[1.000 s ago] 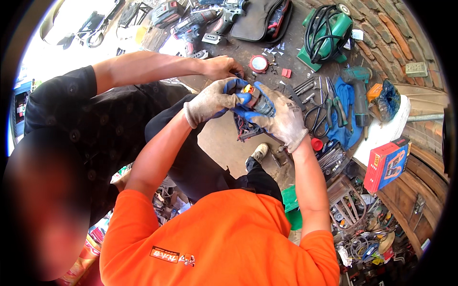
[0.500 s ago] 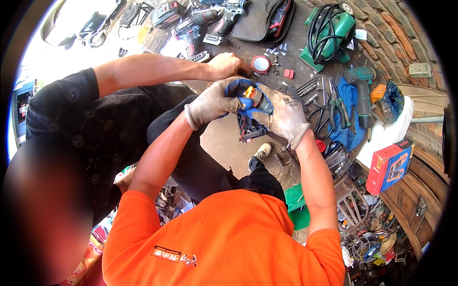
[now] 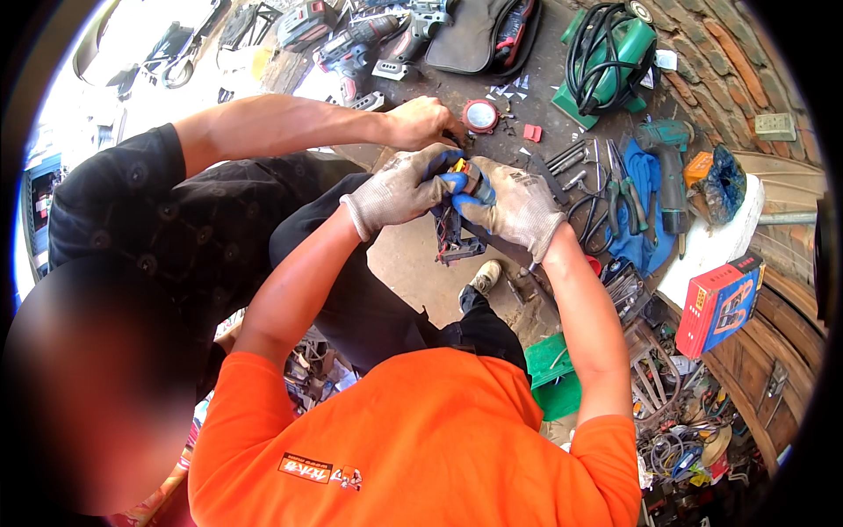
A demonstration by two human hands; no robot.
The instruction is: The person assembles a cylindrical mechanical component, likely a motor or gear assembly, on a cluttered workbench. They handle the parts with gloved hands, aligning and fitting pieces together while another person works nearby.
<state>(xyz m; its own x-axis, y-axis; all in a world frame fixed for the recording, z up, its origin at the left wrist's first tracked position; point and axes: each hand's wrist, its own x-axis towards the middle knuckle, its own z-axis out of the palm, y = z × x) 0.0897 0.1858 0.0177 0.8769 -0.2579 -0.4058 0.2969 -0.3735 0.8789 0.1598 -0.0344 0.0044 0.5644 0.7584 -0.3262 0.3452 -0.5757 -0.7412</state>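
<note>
Both my hands wear pale work gloves with blue palms and meet in front of me over the bench edge. My left hand (image 3: pixel 399 187) is closed on a small yellow-and-dark tool part (image 3: pixel 475 182). From the other side my right hand (image 3: pixel 520 209) grips the same part, its fingers covering much of it. Below them hangs a black casing or frame with thin wires (image 3: pixel 457 242); how it joins the part is hidden by the gloves. Close beyond my left hand, another person's bare hand (image 3: pixel 426 123) touches the bench.
Cordless drills (image 3: pixel 360 48), a black zip case (image 3: pixel 461 44) and a green machine wrapped in cable (image 3: pixel 606 66) stand at the back. Pliers (image 3: pixel 625 198), a blue cloth (image 3: pixel 654 250) and a red-blue box (image 3: pixel 720 306) lie right. The person in black sits close left.
My hands have turned the tool part slightly, so less of its yellow shows. The hanging casing has shifted a little left. The other person's hand has opened out somewhat.
</note>
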